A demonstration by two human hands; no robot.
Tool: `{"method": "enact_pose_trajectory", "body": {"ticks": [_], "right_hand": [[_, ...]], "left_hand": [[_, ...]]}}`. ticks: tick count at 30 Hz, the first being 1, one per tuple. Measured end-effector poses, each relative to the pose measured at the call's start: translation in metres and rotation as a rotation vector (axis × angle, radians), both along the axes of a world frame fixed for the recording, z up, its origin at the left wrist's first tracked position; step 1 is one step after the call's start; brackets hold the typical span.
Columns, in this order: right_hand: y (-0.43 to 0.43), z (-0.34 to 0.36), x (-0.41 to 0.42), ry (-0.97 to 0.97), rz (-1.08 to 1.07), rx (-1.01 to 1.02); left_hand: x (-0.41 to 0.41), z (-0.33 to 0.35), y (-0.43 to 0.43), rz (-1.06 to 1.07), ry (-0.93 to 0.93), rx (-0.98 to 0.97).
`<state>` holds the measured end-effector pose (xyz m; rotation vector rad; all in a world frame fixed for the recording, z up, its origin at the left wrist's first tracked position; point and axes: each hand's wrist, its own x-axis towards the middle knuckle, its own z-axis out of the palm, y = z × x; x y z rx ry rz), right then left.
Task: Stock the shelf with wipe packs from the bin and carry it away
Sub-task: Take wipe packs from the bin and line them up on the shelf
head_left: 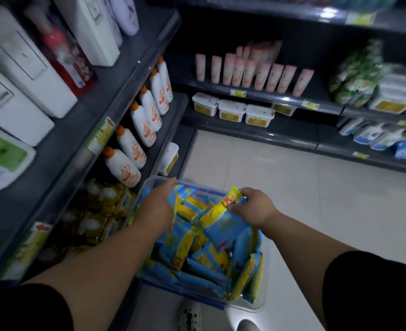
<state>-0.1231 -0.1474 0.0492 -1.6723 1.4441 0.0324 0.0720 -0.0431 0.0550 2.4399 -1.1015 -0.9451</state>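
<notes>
Evidently mid-pick, with stocking under way and carrying off not yet due. Pinched a wipe pack [221, 218] by its yellow top edge in the right hand [254, 209], thumb and fingers curled round it, blue body tilted over the heap [197, 259] near the far right side of the bin [256, 303]. Held the left hand [159, 204] flat and released, fingers straight, over the heap by the far left corner; whether touching it, impossible to tell. Probably next: lift the pinched pack clear of the rim, swing it left to the low shelf [182, 144], set it beside the yellow packs [101, 206] there. Plenty more left in the bin.
</notes>
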Motion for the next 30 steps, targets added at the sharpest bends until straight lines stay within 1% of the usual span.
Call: {"method": "enact_pose_trajectory", "body": {"ticks": [2, 4, 6, 9, 15, 18, 23, 27, 30], "right_hand": [[-0.003, 0.024, 0.009, -0.085, -0.035, -0.019], [-0.003, 0.049, 0.018, -0.147, -0.034, -0.038], [0.001, 0.073, 0.025, -0.209, -0.018, -0.046], [0.008, 0.107, 0.026, -0.298, 0.021, -0.050], [0.030, 0.170, 0.002, -0.445, 0.109, -0.010], [0.047, 0.199, -0.011, -0.528, 0.173, -0.002], [0.088, 0.240, -0.017, -0.575, 0.297, 0.008], [0.134, 0.270, -0.015, -0.709, 0.353, 0.068], [0.173, 0.291, -0.008, -0.771, 0.485, -0.012]], "left_hand": [[0.005, 0.026, 0.002, 0.077, 0.070, -0.105], [0.008, 0.053, 0.007, 0.144, 0.088, -0.214], [0.010, 0.077, 0.014, 0.185, 0.065, -0.294], [0.007, 0.111, 0.026, 0.246, 0.016, -0.359], [-0.028, 0.172, 0.075, 0.381, -0.046, -0.496], [-0.049, 0.197, 0.106, 0.423, -0.161, -0.550], [-0.075, 0.245, 0.162, 0.595, -0.159, -0.640], [-0.081, 0.276, 0.216, 0.641, -0.279, -0.646], [-0.086, 0.300, 0.266, 0.669, -0.345, -0.655]]}}
